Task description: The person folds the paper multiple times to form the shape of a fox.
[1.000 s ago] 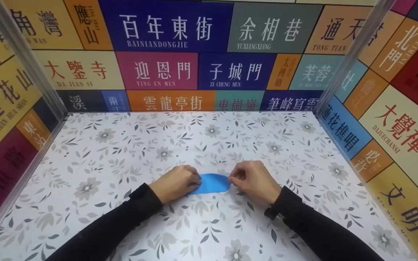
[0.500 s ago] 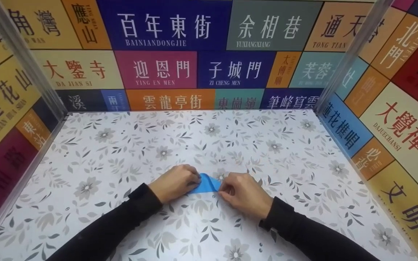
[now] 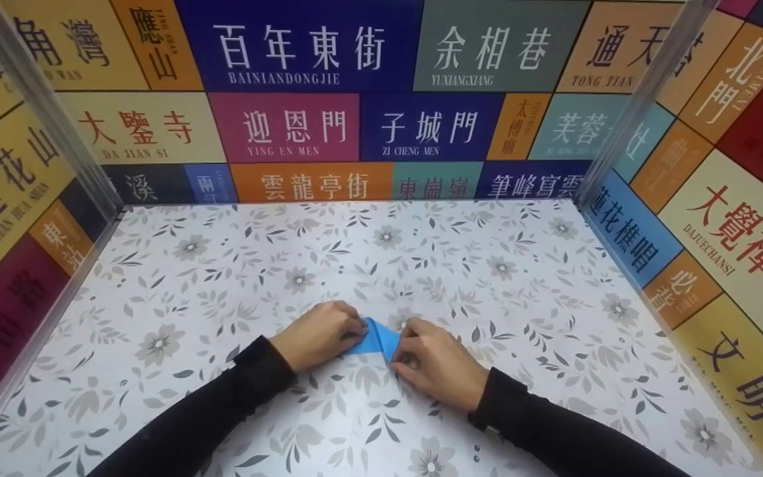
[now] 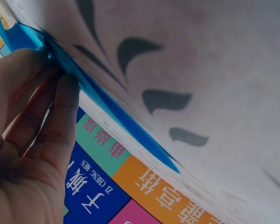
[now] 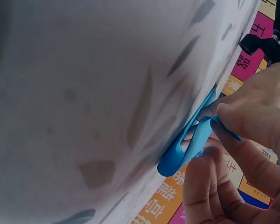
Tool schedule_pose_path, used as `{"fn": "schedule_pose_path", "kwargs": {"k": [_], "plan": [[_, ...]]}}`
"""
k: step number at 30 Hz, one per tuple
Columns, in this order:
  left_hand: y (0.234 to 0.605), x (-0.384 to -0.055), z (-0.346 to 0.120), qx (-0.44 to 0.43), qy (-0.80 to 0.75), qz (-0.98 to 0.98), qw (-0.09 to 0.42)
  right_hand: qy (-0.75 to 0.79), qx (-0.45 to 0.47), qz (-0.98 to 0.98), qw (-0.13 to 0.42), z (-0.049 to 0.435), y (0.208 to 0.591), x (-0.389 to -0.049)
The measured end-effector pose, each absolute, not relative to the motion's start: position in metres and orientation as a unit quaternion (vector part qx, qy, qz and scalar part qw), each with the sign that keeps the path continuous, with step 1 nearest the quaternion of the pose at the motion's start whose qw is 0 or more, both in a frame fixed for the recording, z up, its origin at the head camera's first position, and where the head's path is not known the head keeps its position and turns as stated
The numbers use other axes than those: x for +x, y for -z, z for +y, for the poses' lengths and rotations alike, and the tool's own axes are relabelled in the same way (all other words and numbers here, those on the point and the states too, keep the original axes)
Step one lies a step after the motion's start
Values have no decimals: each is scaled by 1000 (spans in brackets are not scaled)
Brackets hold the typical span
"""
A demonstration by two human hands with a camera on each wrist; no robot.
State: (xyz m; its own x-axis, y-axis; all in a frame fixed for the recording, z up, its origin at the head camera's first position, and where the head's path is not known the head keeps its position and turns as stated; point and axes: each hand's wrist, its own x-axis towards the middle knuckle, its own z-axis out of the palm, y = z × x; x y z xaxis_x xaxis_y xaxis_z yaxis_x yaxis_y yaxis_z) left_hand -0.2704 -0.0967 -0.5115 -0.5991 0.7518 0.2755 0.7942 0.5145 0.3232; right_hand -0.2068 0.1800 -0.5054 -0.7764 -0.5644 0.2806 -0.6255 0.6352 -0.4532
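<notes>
A small sheet of blue paper (image 3: 369, 343) lies on the patterned tabletop between my hands, its right end folded over. My left hand (image 3: 318, 336) holds the paper's left end down with bent fingers. In the left wrist view the thumb and fingertips meet the blue paper (image 4: 121, 121), which runs as a thin strip along the surface. My right hand (image 3: 438, 361) pinches the raised right corner. Seen from the right wrist, the blue paper (image 5: 196, 142) bends back in a loose, uncreased curve, its tip between thumb and finger.
The white tabletop (image 3: 236, 265) carries a grey leaf and flower print. Colourful panels with Chinese lettering (image 3: 308, 46) stand at the back and both sides. Clear upright edges (image 3: 646, 99) mark the corners. Black sleeves (image 3: 203, 404) cover both forearms.
My right hand has moved left and toward me, carrying the paper's right end up and over from nearly flat into a fold. The left hand stays in place on the paper.
</notes>
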Motion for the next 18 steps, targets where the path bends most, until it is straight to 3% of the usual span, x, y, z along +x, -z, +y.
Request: {"fn": "schedule_pose_path", "kwargs": {"k": [7, 18], "plan": [[512, -270, -97, -444, 209, -870, 45, -268, 347, -896, 67, 177, 508, -204], [511, -271, -98, -443, 210, -870, 41, -243, 361, -899, 41, 172, 505, -206]]}}
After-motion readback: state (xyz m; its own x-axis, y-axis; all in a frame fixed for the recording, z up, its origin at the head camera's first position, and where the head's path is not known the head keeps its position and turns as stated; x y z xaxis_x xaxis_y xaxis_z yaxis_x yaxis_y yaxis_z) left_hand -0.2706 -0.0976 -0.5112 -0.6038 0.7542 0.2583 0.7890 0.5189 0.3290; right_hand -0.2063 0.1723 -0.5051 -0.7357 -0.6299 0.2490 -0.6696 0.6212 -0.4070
